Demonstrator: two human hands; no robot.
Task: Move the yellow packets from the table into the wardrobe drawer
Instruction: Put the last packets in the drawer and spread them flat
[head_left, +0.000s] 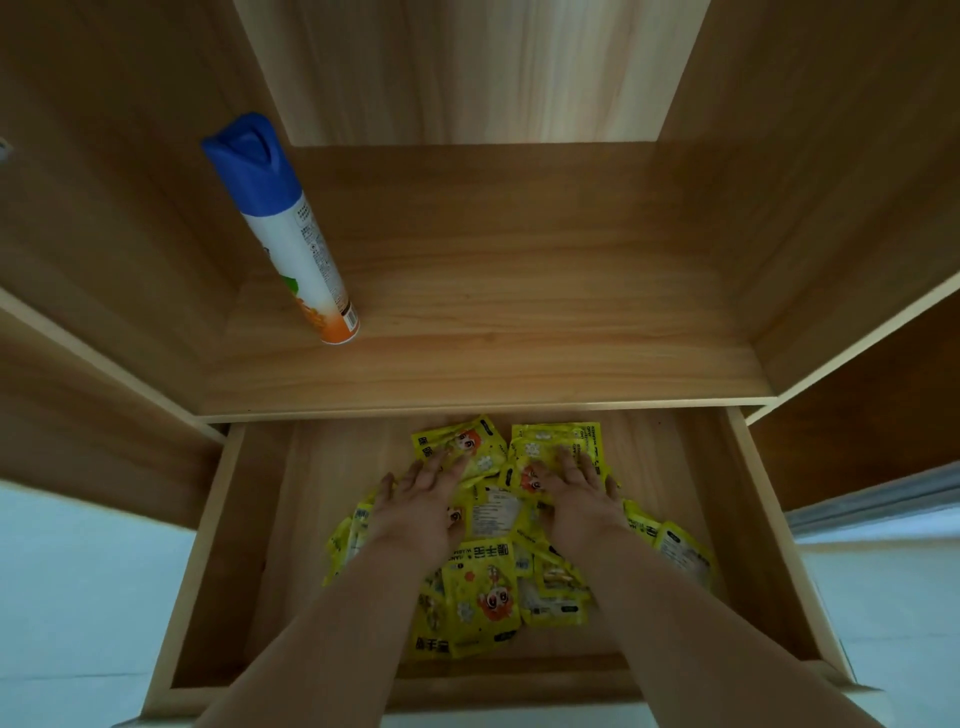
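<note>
1. Left hand (421, 501): bare, with slim fingers; the wrist is uncovered.
2. Right hand (579, 493): bare, of like build; the wrist is uncovered.
3. Left forearm (332, 623): bare skin from the wrist down to the lower frame edge.
4. Right forearm (691, 623): bare skin over the same stretch.
5. Fingertips on both hands are blurred; the condition of the nails cannot be told.

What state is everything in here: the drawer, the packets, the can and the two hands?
Drawer: pulled open.
Yellow packets: heaped loosely inside the drawer.
Spray can: upright on the shelf above, blue cap on.
Left hand: fingers straight, flat on the packets.
Right hand: fingers straight, flat on the packets.
</note>
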